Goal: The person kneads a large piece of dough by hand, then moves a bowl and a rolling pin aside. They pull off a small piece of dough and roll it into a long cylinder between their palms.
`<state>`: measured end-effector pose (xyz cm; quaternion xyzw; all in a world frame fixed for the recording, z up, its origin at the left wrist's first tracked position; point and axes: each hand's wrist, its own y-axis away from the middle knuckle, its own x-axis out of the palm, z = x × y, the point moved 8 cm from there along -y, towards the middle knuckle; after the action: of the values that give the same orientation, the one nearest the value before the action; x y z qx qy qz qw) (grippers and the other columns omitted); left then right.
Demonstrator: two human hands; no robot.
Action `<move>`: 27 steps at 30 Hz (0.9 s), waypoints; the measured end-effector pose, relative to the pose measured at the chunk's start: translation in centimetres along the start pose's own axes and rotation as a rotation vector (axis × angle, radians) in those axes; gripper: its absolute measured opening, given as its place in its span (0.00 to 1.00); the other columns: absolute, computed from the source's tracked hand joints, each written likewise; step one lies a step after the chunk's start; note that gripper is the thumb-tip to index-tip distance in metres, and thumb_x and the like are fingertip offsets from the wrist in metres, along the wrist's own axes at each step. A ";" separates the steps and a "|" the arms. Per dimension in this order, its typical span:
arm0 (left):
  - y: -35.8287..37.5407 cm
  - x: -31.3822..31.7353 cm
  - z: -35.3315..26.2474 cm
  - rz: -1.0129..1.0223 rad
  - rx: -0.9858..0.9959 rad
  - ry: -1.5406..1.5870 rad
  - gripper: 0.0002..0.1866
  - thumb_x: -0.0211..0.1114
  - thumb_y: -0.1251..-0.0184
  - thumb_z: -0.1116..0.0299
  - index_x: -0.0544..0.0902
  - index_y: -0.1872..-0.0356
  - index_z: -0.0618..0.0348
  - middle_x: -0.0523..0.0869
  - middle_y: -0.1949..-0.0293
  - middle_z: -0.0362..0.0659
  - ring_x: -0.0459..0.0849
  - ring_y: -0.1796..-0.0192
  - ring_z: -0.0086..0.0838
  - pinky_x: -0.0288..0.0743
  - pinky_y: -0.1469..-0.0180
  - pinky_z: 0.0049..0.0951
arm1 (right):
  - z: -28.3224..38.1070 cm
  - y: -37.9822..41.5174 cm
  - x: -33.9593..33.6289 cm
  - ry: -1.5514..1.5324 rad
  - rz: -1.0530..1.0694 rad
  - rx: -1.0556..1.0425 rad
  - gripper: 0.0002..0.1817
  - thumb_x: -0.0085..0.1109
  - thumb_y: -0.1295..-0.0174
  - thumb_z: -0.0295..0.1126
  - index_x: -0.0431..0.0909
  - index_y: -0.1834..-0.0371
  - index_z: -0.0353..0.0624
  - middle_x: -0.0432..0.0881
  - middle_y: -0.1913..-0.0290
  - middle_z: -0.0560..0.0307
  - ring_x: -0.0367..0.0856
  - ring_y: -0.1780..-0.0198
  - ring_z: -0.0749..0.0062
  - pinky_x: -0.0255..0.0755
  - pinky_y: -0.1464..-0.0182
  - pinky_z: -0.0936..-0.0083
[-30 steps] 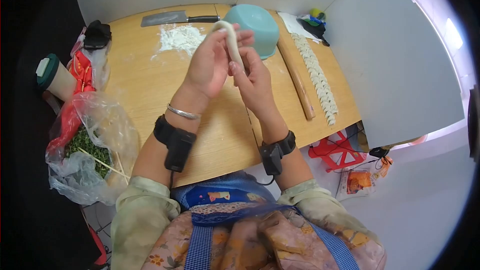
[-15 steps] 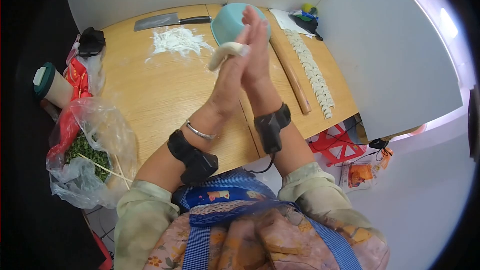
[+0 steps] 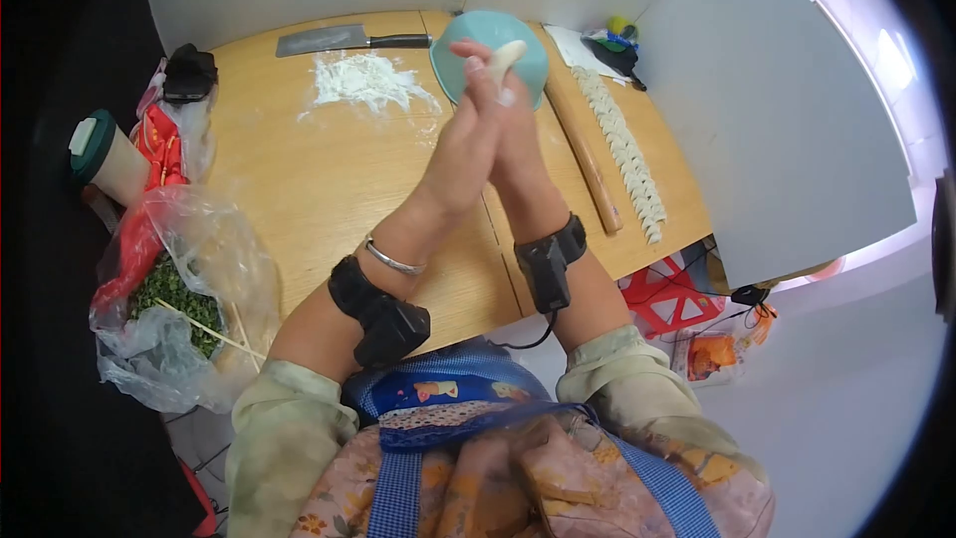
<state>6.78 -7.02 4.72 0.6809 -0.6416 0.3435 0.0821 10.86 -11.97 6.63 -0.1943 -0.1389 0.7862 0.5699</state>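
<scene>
Slid since half a second ago: dough [image 3: 506, 55] now poking out above the fingertips, not sideways. Pressed palm to palm around that soft pale roll, left hand [image 3: 466, 144] and right hand [image 3: 518, 149], raised over bare wooden table [image 3: 299, 179], near smooth teal bowl [image 3: 488, 45], loose flour [image 3: 358, 80] beyond.

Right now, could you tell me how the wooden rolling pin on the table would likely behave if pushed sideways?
The rolling pin is a long round stick lying flat, so it would probably roll. It looks stiff. It could bump the dumpling row beside it.
</scene>
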 end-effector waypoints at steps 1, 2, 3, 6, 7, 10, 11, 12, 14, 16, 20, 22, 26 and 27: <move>0.4 0.4 0.3 0.088 -0.046 -0.110 0.30 0.43 0.19 0.50 0.63 0.29 0.64 0.69 0.33 0.46 0.64 0.29 0.30 0.54 0.26 0.30 | -0.2 -0.3 -0.9 -0.056 -0.060 0.085 0.19 0.49 0.26 0.41 0.76 0.44 0.37 0.80 0.47 0.50 0.78 0.47 0.70 0.72 0.45 0.70; 0.8 0.9 0.7 0.176 -0.094 -0.222 0.28 0.46 0.19 0.52 0.65 0.30 0.64 0.70 0.34 0.46 0.65 0.30 0.29 0.54 0.26 0.30 | 0.1 -0.7 -1.3 -0.054 -0.058 0.083 0.19 0.49 0.26 0.41 0.76 0.44 0.37 0.80 0.47 0.50 0.78 0.47 0.70 0.72 0.45 0.70; 0.3 0.7 0.3 0.153 -0.003 -0.229 0.24 0.52 0.21 0.55 0.70 0.36 0.63 0.77 0.47 0.42 0.75 0.44 0.23 0.67 0.39 0.26 | 0.2 -1.1 -1.9 -0.154 -0.076 0.089 0.16 0.51 0.27 0.40 0.77 0.49 0.38 0.80 0.54 0.52 0.78 0.53 0.72 0.74 0.51 0.69; 0.1 -0.4 2.1 0.189 -0.178 -0.323 0.20 0.53 0.21 0.56 0.72 0.41 0.62 0.76 0.63 0.34 0.74 0.63 0.16 0.69 0.61 0.17 | 0.5 -1.9 -3.4 -0.320 -0.078 0.095 0.12 0.55 0.29 0.39 0.76 0.59 0.40 0.77 0.65 0.59 0.77 0.64 0.72 0.75 0.60 0.67; 0.0 -0.4 2.2 0.193 -0.180 -0.326 0.20 0.53 0.21 0.56 0.72 0.41 0.62 0.76 0.63 0.34 0.74 0.63 0.16 0.69 0.61 0.17 | -0.1 -2.0 -3.5 -0.539 -0.069 0.202 0.11 0.54 0.29 0.38 0.75 0.60 0.41 0.78 0.67 0.58 0.77 0.66 0.70 0.76 0.59 0.68; -0.2 -0.9 1.7 0.173 -0.105 -0.313 0.15 0.53 0.21 0.57 0.75 0.51 0.59 0.67 0.76 0.29 0.62 0.77 0.12 0.55 0.76 0.14 | -0.7 -2.2 -4.5 -0.809 -0.153 0.309 0.09 0.52 0.28 0.36 0.71 0.64 0.45 0.72 0.74 0.61 0.72 0.74 0.73 0.74 0.66 0.73; 0.0 -1.1 2.2 0.233 -0.191 -0.286 0.15 0.52 0.21 0.57 0.76 0.54 0.59 0.66 0.78 0.28 0.61 0.78 0.12 0.54 0.78 0.14 | -0.3 -2.8 -5.2 -0.927 -0.088 0.267 0.10 0.52 0.27 0.37 0.70 0.65 0.45 0.70 0.76 0.63 0.69 0.74 0.76 0.71 0.67 0.75; 0.3 -1.0 2.7 0.293 -0.276 -0.258 0.15 0.52 0.20 0.56 0.76 0.57 0.58 0.65 0.80 0.28 0.60 0.80 0.12 0.53 0.79 0.14 | 0.6 -3.1 -5.1 -1.043 -0.021 0.223 0.11 0.51 0.26 0.38 0.70 0.66 0.46 0.67 0.77 0.65 0.66 0.75 0.78 0.69 0.67 0.78; 0.6 -0.8 2.9 0.297 -0.291 -0.243 0.16 0.51 0.20 0.56 0.77 0.60 0.58 0.63 0.81 0.28 0.59 0.80 0.12 0.53 0.79 0.16 | 0.6 -3.2 -6.5 -1.013 -0.149 0.226 0.13 0.47 0.24 0.40 0.69 0.67 0.48 0.64 0.79 0.66 0.60 0.79 0.81 0.62 0.74 0.81; 0.8 -0.6 3.4 0.305 -0.308 -0.226 0.16 0.50 0.21 0.56 0.77 0.63 0.58 0.62 0.82 0.27 0.59 0.81 0.13 0.53 0.79 0.18 | 2.1 -3.6 -7.4 -0.986 -0.030 0.068 0.15 0.44 0.23 0.44 0.65 0.67 0.49 0.61 0.81 0.66 0.57 0.82 0.81 0.57 0.79 0.82; 0.6 -0.4 3.8 0.415 -0.277 -0.348 0.20 0.45 0.19 0.52 0.77 0.58 0.59 0.69 0.77 0.32 0.66 0.75 0.16 0.62 0.71 0.20 | 3.4 -2.8 -7.8 -0.827 -0.088 0.027 0.17 0.41 0.23 0.45 0.63 0.69 0.49 0.60 0.82 0.66 0.56 0.84 0.82 0.54 0.80 0.81; 0.9 0.6 3.6 0.461 -0.251 -0.444 0.22 0.43 0.18 0.50 0.77 0.51 0.59 0.75 0.73 0.35 0.72 0.69 0.17 0.69 0.63 0.20 | 3.5 -2.2 -6.5 -0.695 -0.141 0.080 0.17 0.41 0.23 0.45 0.66 0.68 0.47 0.65 0.80 0.65 0.62 0.82 0.82 0.58 0.79 0.81; 0.0 0.0 -0.6 0.155 0.017 -0.139 0.32 0.35 0.20 0.44 0.65 0.30 0.59 0.74 0.41 0.52 0.71 0.37 0.30 0.61 0.32 0.33 | 3.1 0.2 -2.2 -0.411 -0.159 0.010 0.14 0.46 0.26 0.42 0.73 0.59 0.43 0.77 0.68 0.62 0.76 0.67 0.77 0.71 0.65 0.81; -0.2 -0.5 -1.4 0.116 0.067 -0.138 0.35 0.34 0.20 0.42 0.60 0.26 0.59 0.68 0.31 0.56 0.66 0.29 0.34 0.55 0.26 0.36 | 2.9 1.0 -0.8 -0.323 -0.135 0.000 0.14 0.46 0.27 0.41 0.73 0.57 0.42 0.77 0.64 0.59 0.77 0.62 0.74 0.72 0.58 0.77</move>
<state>6.48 -5.78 5.49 0.6669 -0.6724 0.3211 -0.0051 8.85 -13.00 8.88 -0.0556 -0.2412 0.7672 0.5917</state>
